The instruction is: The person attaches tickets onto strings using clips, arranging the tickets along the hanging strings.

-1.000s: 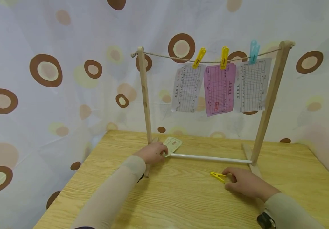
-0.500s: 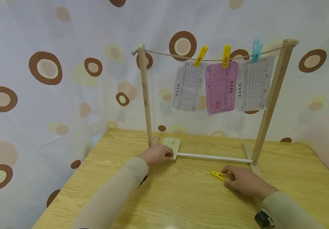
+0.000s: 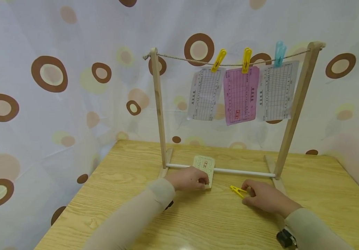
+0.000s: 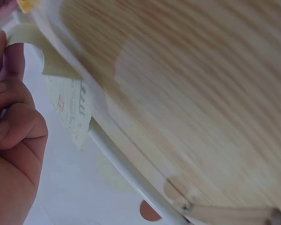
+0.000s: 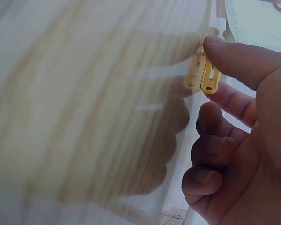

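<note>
My left hand (image 3: 188, 178) pinches the near edge of a pale yellow-green printed slip (image 3: 204, 164), which lies across the white crossbar (image 3: 243, 172). Seen from the left wrist, that slip (image 4: 65, 101) bends away from the fingertips, and a red stamp shows on it. To the right, my right hand (image 3: 262, 196) holds a yellow clothespin (image 3: 235, 190) between thumb and index finger, low over the table. The right wrist view shows the thumb on the clothespin (image 5: 210, 77) and the other fingers curled below it.
A wooden stand with a left post (image 3: 158, 111) and right post (image 3: 297, 107) carries a twine line (image 3: 182, 60). Two white slips (image 3: 206, 93) and a pink slip (image 3: 241, 95) hang there from yellow and blue clothespins. The wood-grain table (image 3: 129, 163) meets a dotted curtain behind.
My left hand has moved right and toward me along the crossbar, drawing the pale slip with it. The right hand has stayed nearly in place with the yellow clothespin.
</note>
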Demonstrator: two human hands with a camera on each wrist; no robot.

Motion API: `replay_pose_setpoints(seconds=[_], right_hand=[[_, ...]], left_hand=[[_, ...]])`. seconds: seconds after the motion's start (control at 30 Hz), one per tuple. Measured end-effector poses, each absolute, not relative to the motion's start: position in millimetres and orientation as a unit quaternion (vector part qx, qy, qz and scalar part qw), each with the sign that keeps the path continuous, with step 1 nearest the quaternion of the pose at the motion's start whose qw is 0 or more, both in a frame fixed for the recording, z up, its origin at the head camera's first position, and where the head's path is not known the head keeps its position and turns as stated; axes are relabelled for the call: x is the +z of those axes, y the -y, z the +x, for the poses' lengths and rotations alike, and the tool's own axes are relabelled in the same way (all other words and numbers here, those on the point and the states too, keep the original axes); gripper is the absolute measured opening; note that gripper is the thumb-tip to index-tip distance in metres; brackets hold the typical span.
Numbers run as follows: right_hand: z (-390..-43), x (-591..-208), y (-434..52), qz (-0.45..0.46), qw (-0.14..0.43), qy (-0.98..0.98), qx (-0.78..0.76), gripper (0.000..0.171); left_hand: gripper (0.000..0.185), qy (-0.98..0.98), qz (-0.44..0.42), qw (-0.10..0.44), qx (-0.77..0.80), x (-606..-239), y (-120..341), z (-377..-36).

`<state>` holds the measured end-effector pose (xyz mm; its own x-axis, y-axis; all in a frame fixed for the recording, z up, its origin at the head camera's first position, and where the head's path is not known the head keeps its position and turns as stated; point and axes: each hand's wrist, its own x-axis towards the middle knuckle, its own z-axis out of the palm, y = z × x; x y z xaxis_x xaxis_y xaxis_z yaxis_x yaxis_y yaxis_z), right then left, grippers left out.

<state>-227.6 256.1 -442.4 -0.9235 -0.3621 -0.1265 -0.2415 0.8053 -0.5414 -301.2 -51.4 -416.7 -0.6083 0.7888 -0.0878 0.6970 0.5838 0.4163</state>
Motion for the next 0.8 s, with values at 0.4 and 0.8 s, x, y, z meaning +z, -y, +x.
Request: replay_pose_setpoints(seconds=[0.4, 0.8], right_hand=[[-231.7, -445.5, -252.5, -0.141, 0.097, -0.959, -0.225, 0.043], [-231.7, -446.2, -253.9, -0.141, 0.095, -0.961, -0.217, 0.055]], left_hand=[[0.012, -0.880, 0.423, 0.134, 0.167, -421.7, 37.9, -294.9], [0.033, -0.942, 0.284, 0.052, 0.170, -428.1, 52.3, -320.0]])
